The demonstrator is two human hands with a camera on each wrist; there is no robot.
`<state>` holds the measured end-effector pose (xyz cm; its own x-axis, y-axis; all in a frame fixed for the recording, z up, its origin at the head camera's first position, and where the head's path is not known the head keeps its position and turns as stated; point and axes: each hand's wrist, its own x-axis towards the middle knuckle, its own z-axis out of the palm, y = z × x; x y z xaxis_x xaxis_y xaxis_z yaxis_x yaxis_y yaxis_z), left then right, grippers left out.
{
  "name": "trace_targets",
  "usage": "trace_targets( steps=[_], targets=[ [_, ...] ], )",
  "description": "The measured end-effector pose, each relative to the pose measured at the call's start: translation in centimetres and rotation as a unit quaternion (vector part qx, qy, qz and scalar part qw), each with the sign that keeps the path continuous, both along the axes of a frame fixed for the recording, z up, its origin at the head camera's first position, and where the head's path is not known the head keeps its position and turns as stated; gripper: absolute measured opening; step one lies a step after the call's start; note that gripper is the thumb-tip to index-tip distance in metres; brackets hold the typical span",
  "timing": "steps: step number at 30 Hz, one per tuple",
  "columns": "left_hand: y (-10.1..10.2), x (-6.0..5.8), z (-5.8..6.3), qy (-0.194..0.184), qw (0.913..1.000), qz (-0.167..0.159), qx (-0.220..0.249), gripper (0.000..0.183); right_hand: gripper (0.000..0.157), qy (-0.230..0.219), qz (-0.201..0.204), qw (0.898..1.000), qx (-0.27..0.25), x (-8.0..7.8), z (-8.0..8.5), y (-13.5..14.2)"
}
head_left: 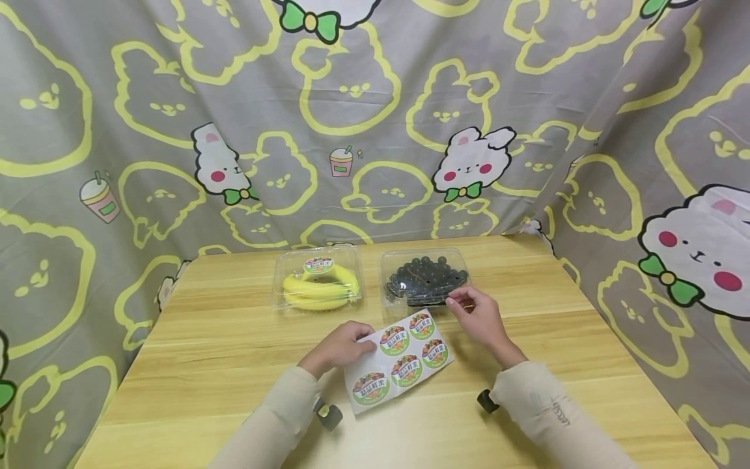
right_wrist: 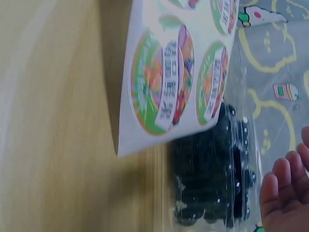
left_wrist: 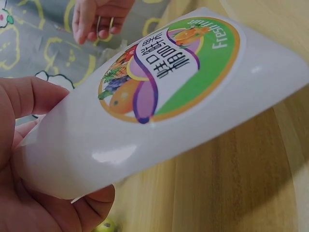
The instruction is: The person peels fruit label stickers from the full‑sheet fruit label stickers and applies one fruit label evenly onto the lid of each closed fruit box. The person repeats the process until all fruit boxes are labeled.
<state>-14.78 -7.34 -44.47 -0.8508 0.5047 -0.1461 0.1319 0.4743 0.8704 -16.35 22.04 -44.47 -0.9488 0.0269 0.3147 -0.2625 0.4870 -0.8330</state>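
My left hand (head_left: 342, 346) pinches a white sheet of round fruit stickers (head_left: 400, 361) by its left edge, thumb on top and fingers beneath. The sheet slants above the table, bowed in the left wrist view, with several green-rimmed labels facing up. My right hand (head_left: 477, 319), its fingers (right_wrist: 281, 176) loosely bent and holding nothing, hovers by the front right corner of a clear plastic box of dark grapes (head_left: 426, 277). To the left of that box, another clear box holds yellow bananas (head_left: 319, 290) and bears a round fruit label (head_left: 319, 264) on its lid.
Both boxes stand toward the back of a light wooden table (head_left: 234, 365). A grey curtain (head_left: 375, 117) with rabbit and bear drawings hangs behind the table and along its sides. Dark wrist devices show below both forearms.
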Motion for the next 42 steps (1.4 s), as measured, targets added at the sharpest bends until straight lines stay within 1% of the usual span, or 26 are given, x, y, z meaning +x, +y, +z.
trace_targets(
  steps=[4, 10, 13, 16, 19, 24, 30, 36, 42],
  targets=[
    [0.1, 0.0, 0.1, -0.003, 1.0000, -0.001, 0.002, 0.011, 0.009, 0.009, 0.016, 1.000, -0.002, 0.5, 0.1, -1.0],
    [0.2, -0.1, 0.2, -0.002, 1.0000, -0.002, 0.001, 0.011, 0.007, 0.001, 0.034, 0.999, 0.008, 1.2, -0.2, -2.2],
    [0.3, -0.1, 0.3, -0.006, 1.0000, 0.000, 0.003, 0.011, 0.007, 0.005, 0.046, 0.999, 0.013, 1.5, -0.5, -2.8],
    [0.4, 0.0, 0.4, -0.013, 0.9999, 0.002, 0.007, 0.010, 0.007, 0.022, 0.064, 0.998, 0.017, 1.6, -0.9, -3.4],
    [0.5, 0.0, 0.4, -0.017, 0.9998, 0.003, 0.011, 0.010, 0.006, 0.029, 0.082, 0.996, 0.019, 1.9, -1.1, -4.1],
    [0.7, 0.1, 0.5, -0.017, 0.9997, 0.004, 0.015, 0.010, 0.006, 0.027, 0.115, 0.993, 0.017, 2.5, -1.3, -5.4],
    [0.8, 0.0, 0.4, -0.014, 0.9997, 0.001, 0.018, 0.010, 0.010, 0.030, 0.154, 0.987, 0.024, 2.9, -1.9, -6.4],
    [1.0, 0.1, 0.3, -0.011, 0.9996, -0.004, 0.025, 0.010, 0.013, 0.037, 0.163, 0.986, 0.023, 3.1, -2.0, -6.9],
    [1.3, 0.2, 0.5, -0.011, 0.9995, -0.009, 0.028, 0.011, 0.016, 0.027, 0.175, 0.984, 0.033, 3.4, -2.1, -7.2]
  ],
)
